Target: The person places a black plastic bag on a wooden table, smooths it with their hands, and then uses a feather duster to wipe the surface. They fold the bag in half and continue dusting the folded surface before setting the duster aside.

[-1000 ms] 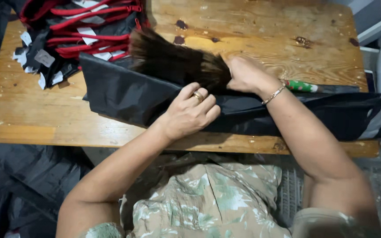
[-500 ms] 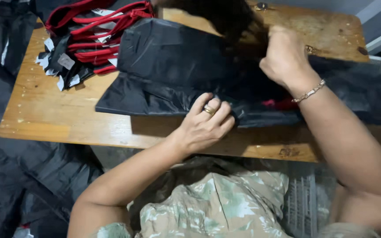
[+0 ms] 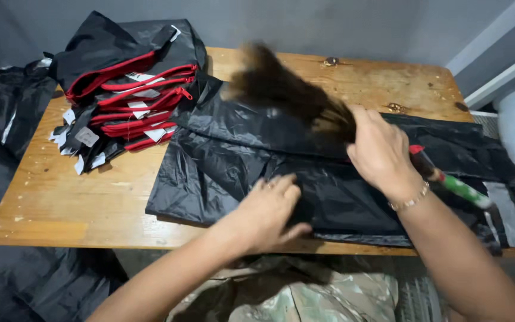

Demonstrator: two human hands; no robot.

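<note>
right hand (image 3: 382, 149) fingers wrapped on brown feather duster (image 3: 287, 89), swung from far-right toward centre | left hand (image 3: 269, 211) fingers now spread, pressing black fabric sheet (image 3: 233, 161) mid wooden worktop (image 3: 78, 197) | dusting stroke underway

Two hands over the table: left hand (image 3: 272, 209), right hand (image 3: 379, 149). One feather duster (image 3: 287, 89), brown-plumed, handle striped red and green. One black garment (image 3: 239, 161) spread flat. One stack of black bags with red zips (image 3: 132, 89) at the far left corner; exact number within the stack not countable. Several white tags (image 3: 87, 137) along its edge. One wooden table (image 3: 73, 197). One bracelet (image 3: 409, 203), one ring (image 3: 267, 185).
</note>
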